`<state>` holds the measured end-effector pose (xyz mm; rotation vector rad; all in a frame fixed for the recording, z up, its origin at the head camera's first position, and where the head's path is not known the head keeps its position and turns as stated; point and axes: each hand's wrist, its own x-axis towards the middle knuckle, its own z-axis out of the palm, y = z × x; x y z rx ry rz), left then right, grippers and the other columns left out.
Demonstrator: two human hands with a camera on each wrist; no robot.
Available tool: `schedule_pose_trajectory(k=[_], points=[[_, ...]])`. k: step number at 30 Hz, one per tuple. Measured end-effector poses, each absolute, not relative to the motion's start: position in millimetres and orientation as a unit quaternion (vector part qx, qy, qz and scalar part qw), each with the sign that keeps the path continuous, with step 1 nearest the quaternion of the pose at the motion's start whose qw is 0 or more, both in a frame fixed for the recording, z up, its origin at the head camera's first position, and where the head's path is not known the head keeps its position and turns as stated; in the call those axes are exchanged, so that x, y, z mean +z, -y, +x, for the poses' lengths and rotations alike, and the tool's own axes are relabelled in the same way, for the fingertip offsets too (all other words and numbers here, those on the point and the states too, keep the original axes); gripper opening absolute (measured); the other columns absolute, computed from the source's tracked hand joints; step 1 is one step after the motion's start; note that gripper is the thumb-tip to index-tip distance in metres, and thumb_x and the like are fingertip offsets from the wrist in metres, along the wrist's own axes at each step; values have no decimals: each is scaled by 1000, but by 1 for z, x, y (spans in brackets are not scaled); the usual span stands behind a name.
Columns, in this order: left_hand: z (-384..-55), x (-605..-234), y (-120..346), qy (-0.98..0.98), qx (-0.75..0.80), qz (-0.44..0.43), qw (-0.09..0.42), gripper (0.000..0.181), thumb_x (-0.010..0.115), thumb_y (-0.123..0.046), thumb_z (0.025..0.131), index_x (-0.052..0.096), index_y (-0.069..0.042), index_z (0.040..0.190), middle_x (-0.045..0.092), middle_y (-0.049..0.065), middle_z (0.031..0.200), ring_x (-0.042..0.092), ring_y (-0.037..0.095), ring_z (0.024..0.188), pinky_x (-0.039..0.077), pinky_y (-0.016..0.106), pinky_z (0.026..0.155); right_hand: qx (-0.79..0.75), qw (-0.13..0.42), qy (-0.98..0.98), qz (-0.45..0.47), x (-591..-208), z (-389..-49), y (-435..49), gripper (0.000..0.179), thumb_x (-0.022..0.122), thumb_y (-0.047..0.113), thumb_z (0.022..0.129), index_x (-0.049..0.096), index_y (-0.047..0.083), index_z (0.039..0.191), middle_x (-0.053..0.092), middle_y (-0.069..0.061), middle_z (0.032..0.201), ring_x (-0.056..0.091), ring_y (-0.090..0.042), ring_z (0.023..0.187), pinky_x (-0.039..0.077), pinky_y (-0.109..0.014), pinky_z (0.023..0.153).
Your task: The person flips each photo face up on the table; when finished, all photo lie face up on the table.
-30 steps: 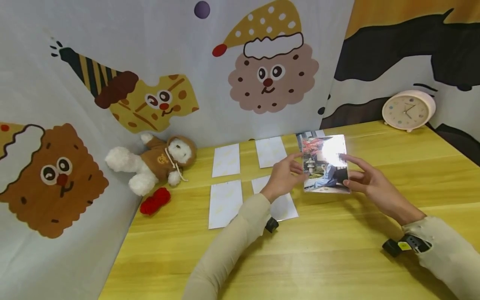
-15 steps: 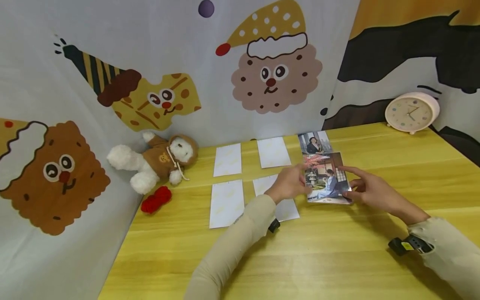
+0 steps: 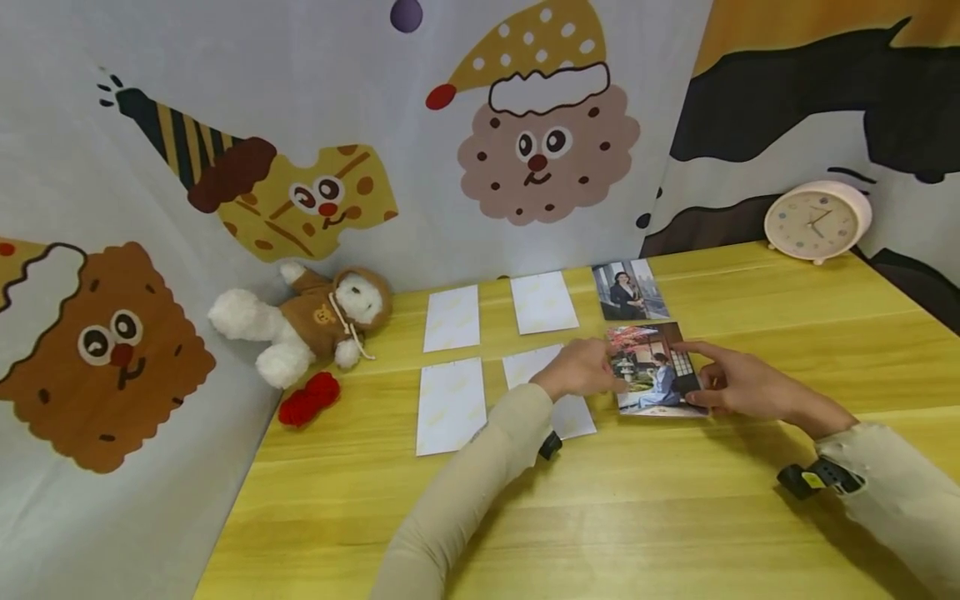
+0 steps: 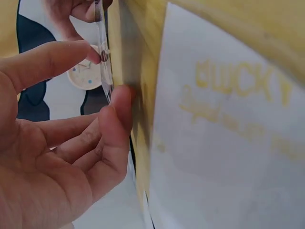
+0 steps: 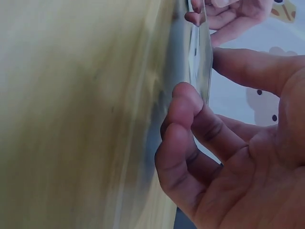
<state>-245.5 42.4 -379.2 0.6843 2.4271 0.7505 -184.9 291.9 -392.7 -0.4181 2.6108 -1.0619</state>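
Left hand (image 3: 581, 368) pinched the garden photo (image 3: 651, 371) at its left edge, right hand (image 3: 741, 387) at its right. Photo was just above the table (image 3: 600, 517), near side of the portrait photo (image 3: 628, 292), right of the white cards (image 3: 452, 406). Placing step, apparently; next move called for level lowering, then release.

A pale wall covering (image 3: 315, 75), printed with a brown biscuit (image 3: 112, 371), a cheese wedge (image 3: 318, 204) and a pink cookie (image 3: 549, 158), rose along the back and left edges of the yellow wood-grained counter (image 3: 667, 508), whose front part caught soft light.
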Motion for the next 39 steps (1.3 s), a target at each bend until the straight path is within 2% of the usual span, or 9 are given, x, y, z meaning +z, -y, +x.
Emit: schedule_pose_trajectory(k=[7,9,12,15,18,28,32,36,39], points=[[-253,-382,-45,-904,237,254,250,63,71,-32,94,48,-11,149,35,-6,48,24,9,41,30,23,44,-325,164,-920,-148,-393,-197,-290,82,73,16,90,27,0,155,58,-2,71,50,-9,55,43,-25,52],[-255,-381,-47,-910,211,264,239,62,71,-34,94,51,-12,148,54,-5,59,42,9,49,41,22,53,-306,170,-925,-150,-393,-201,-290,82,72,17,91,26,-1,155,59,-2,70,49,-10,55,42,-25,53],[-257,-379,-49,-915,167,269,249,64,71,-38,94,49,-17,150,73,-4,114,67,11,94,54,24,85,-278,172,-932,-156,-392,-206,-289,81,72,19,90,28,-5,154,59,0,69,48,-10,56,39,-24,53],[-258,-375,-50,-913,138,264,280,72,71,-42,93,39,-25,155,43,-11,159,46,15,144,44,32,114,-258,168,-937,-165,-392,-209,-288,80,74,18,88,32,-9,150,57,1,67,47,-10,56,37,-24,54],[-260,-371,-50,-908,129,259,304,81,71,-42,93,27,-28,160,35,-11,163,36,14,150,38,33,119,-239,160,-942,-174,-392,-212,-286,80,76,16,86,34,-11,149,56,2,66,46,-10,56,36,-24,55],[-263,-369,-46,-911,128,257,297,83,71,-43,92,25,-33,160,33,-12,164,35,14,151,37,35,120,-202,159,-949,-184,-388,-218,-285,80,76,16,87,33,-9,149,56,1,68,47,-12,58,37,-26,56],[-262,-373,-33,-907,200,269,255,73,69,-40,94,34,-30,157,56,-4,148,57,14,130,50,34,105,-191,183,-945,-193,-384,-215,-285,83,75,18,88,29,-7,152,56,2,68,47,-12,56,38,-26,56],[-271,-375,4,-893,323,241,200,54,65,-31,98,50,-18,148,70,7,124,67,18,108,56,33,89,-175,210,-939,-210,-370,-215,-276,81,72,25,92,27,-4,154,61,-1,76,47,-12,56,38,-26,55],[-284,-374,36,-877,414,171,172,44,61,-26,100,56,-12,142,66,11,130,64,26,117,54,40,97,-167,206,-936,-230,-355,-227,-262,74,68,28,95,33,-5,152,64,-3,83,49,-11,59,41,-27,58]])
